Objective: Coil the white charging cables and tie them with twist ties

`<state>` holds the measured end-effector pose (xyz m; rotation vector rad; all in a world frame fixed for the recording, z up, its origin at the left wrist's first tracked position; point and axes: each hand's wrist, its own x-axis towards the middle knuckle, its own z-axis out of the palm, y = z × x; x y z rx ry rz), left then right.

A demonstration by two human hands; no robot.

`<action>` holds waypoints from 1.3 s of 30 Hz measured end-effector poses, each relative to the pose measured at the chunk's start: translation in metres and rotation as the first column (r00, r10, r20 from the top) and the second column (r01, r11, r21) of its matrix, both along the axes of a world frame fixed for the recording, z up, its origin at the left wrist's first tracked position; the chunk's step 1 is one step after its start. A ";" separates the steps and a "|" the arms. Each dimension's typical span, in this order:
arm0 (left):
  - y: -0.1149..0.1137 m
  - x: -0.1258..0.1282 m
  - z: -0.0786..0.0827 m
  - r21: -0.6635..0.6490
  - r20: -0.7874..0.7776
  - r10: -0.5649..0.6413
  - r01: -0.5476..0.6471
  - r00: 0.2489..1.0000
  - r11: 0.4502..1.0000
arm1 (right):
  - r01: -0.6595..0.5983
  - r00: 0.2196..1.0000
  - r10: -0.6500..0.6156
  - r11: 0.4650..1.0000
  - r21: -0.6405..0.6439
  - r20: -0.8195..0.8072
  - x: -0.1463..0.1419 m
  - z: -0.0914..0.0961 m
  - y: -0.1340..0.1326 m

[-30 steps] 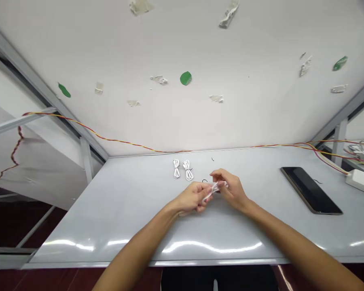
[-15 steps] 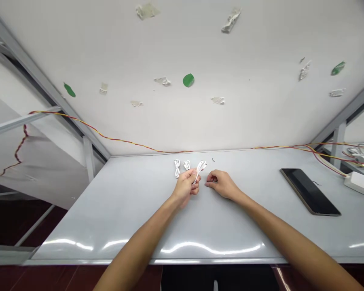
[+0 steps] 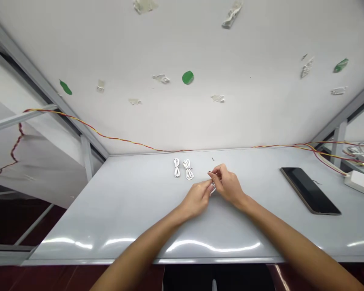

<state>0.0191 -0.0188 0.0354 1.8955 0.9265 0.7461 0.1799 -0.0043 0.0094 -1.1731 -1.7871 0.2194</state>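
My left hand [image 3: 197, 198] and my right hand [image 3: 229, 186] meet over the middle of the grey table [image 3: 133, 210]. Both are closed around a small bundled white cable [image 3: 212, 187], only a bit of which shows between the fingers. The right hand's fingertips pinch at the top of the bundle. Two more coiled white cables [image 3: 183, 168] lie side by side on the table just beyond and left of the hands.
A dark phone or tablet [image 3: 310, 190] lies flat at the right. A white power strip [image 3: 360, 182] sits at the far right edge. Red and yellow twisted wire [image 3: 115, 139] runs along the back wall. A tiny dark tie [image 3: 212, 159] lies near the wall.
My left hand, which held the cable bundle up near the two coiled cables, has come back right and down; my right hand has closed onto the bundle again.
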 end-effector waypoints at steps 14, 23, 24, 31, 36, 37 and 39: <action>-0.011 0.007 -0.016 0.296 -0.186 0.075 -0.017 0.980 0.955 | 0.181 0.955 -0.197 0.979 -0.088 -0.223 -0.003 0.002 -0.002; -0.004 0.002 -0.008 0.219 -0.066 0.136 -0.119 0.988 0.968 | -0.063 0.833 -0.139 0.937 -0.342 -0.535 -0.001 0.011 0.000; -0.001 0.000 -0.006 0.178 -0.037 0.147 -0.138 0.988 0.974 | -0.124 0.791 -0.135 0.920 -0.373 -0.597 0.003 0.011 0.002; 0.015 -0.011 0.001 -0.498 0.382 0.052 0.158 0.923 0.853 | -0.334 0.694 -0.116 0.823 -0.460 -0.711 0.022 0.016 0.010; 0.017 -0.014 0.004 -0.638 0.436 0.066 0.257 0.898 0.725 | -0.314 0.787 -0.018 0.848 -0.427 -0.617 0.016 0.015 0.005; 0.017 -0.014 0.005 -0.646 0.428 0.068 0.252 0.901 0.721 | -0.300 0.800 -0.010 0.859 -0.415 -0.600 0.016 0.015 0.004; 0.018 -0.016 0.006 -0.654 0.410 0.072 0.238 0.909 0.718 | -0.278 0.818 0.003 0.877 -0.392 -0.575 0.017 0.014 0.003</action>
